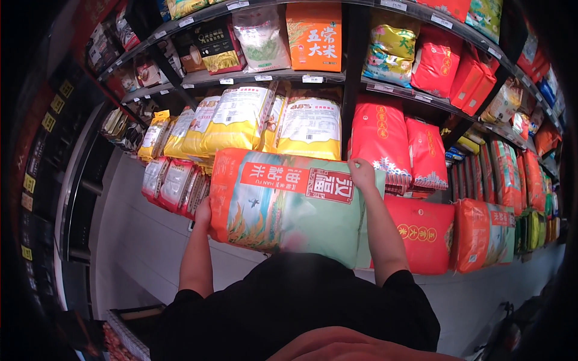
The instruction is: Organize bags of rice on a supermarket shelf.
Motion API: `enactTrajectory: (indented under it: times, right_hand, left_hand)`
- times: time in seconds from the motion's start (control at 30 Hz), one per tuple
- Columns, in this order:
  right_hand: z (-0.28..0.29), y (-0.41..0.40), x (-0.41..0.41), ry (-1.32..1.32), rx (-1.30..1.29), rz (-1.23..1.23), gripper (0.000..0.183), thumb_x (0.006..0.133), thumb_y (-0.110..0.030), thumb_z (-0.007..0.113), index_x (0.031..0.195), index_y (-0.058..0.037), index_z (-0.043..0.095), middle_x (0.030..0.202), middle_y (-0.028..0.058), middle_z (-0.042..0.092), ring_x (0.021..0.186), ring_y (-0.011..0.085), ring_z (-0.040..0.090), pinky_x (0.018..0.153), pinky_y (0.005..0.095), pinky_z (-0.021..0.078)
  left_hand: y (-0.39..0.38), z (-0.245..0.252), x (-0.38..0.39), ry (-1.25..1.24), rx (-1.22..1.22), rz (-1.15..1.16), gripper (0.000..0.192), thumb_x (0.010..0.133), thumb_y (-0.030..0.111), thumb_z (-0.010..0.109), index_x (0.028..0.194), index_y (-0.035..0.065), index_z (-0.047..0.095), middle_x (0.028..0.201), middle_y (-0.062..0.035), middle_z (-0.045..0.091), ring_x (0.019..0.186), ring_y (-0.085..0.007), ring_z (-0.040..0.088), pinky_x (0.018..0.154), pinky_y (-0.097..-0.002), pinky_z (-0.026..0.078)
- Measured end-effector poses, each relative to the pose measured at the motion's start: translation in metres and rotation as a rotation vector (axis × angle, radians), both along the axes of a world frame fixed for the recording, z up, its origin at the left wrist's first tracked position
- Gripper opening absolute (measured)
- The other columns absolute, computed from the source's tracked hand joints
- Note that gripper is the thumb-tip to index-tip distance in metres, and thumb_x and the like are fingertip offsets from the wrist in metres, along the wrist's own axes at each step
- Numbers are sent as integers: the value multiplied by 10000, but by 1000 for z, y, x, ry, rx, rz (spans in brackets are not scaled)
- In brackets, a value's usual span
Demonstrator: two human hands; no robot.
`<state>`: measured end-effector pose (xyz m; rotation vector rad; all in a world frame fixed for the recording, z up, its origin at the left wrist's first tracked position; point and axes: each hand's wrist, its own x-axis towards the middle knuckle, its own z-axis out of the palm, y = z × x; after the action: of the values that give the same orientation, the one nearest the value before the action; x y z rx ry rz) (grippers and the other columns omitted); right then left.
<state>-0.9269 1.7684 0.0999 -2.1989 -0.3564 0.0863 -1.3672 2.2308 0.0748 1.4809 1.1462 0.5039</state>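
Note:
A large green and orange bag of rice lies sideways across the front of my body, held between both hands. My left hand grips its orange end at the left. On the upper right edge, near the green end, my right hand is closed on the bag; part of its fingers is hidden. Just beyond the bag stand yellow and white rice bags and tall red rice bags. A red bag lies to the right of the held bag, beside another orange and green bag.
Dark shelves with bags and an orange rice box curve around ahead. Smaller silver and red bags stand low at the left. A crate is at the lower left, and grey floor shows between.

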Motion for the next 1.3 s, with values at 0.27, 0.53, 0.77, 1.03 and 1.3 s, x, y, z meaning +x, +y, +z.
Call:
enactTrajectory:
  times: [0.27,0.53,0.77,1.03,1.3]
  right_hand:
    - [6,9,-2,11,5,36,440,1015,-454,714,1130,-49,843,1093,241,819,1061,422,786,979,478,604]
    - [0,9,0,-21,-13,35,435,1016,-448,714,1130,-49,843,1124,240,817,1080,422,783,983,475,603]
    - [1,6,1,11,1,17,442,1018,-442,725,1143,-34,842,1135,242,817,1091,416,785,994,463,600]
    - [0,8,0,-6,18,12,420,1011,-432,716,1112,-43,839,1130,234,816,1089,423,778,989,477,598]
    - [0,9,1,17,1,20,425,1011,-441,713,1097,-43,837,1124,230,815,1088,423,776,989,483,595]
  left_hand:
    - [4,1,-12,-28,-1,35,560,1127,420,538,1314,-63,752,1273,-161,783,1144,-233,726,1003,-388,569]
    - [3,5,-9,-89,-130,78,521,1109,411,591,1307,-50,729,1241,-122,764,1119,-238,720,980,-388,575]
    - [7,-5,-5,-88,-107,57,518,1106,417,592,1301,-41,734,1233,-118,764,1110,-235,718,977,-387,575]
    - [17,-17,-10,-134,-196,68,478,1137,385,564,1298,-32,735,1223,-110,766,1104,-234,719,977,-384,575]
    - [32,-30,-16,-116,-135,37,507,1136,394,556,1303,-51,735,1236,-122,765,1117,-233,713,990,-387,568]
